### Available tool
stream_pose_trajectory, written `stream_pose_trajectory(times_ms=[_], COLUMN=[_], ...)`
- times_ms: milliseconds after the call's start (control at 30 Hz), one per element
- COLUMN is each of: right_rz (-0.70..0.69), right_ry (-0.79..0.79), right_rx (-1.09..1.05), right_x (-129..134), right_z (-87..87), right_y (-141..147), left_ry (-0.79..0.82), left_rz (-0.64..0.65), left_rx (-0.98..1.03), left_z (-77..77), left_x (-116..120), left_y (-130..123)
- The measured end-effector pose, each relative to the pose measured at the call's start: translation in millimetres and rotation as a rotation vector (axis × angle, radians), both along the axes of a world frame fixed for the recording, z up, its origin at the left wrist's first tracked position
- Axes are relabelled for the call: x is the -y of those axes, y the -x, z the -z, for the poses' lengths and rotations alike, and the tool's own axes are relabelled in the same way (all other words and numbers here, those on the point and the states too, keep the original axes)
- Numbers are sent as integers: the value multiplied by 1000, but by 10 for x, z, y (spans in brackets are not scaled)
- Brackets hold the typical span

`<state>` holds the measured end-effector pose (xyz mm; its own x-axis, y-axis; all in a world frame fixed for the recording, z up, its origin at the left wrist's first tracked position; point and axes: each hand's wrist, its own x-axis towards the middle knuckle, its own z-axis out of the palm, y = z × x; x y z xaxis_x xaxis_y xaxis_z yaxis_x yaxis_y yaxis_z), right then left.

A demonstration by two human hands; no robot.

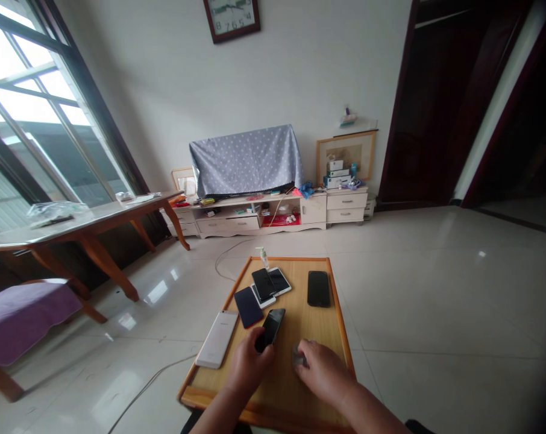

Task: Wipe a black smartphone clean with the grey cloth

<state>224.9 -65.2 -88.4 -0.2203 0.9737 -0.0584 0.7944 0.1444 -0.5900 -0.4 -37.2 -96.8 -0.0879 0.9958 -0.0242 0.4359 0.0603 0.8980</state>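
Note:
My left hand grips a black smartphone by its near end, low over the small wooden table. In my right hand, the fingers are closed on a small grey piece that looks like a folded cloth; its kind is not clear. A white phone lies back up to the left of my left hand. Beyond it is a dark blue phone. Farther back, a black phone overlaps white-framed phones. Another black phone lies alone at the right.
A small pump bottle stands at the table's far left corner. The table has a raised wooden rim. A cable runs over the tiled floor at left. Farther off are a long table and a low white cabinet.

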Motion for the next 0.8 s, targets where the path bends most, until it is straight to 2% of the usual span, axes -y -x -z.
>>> stream_pose_trajectory(times_ms=[167,400,600,800], right_rz=[-10,-9,26,211], right_ry=[1,-41,-55,-172], right_rx=[-21,12,-19,-231], right_x=[2,-22,-56,-194], right_z=[-6,58,78,87], right_y=[3,24,2,-135], left_ry=[128,242,191,12], left_rz=[-59,-123,-60,80], left_rx=[276,542,452,202], left_z=[-152,-80,-40,14], left_x=[-155,-229,-191,2], left_y=[140,221,134,-71])
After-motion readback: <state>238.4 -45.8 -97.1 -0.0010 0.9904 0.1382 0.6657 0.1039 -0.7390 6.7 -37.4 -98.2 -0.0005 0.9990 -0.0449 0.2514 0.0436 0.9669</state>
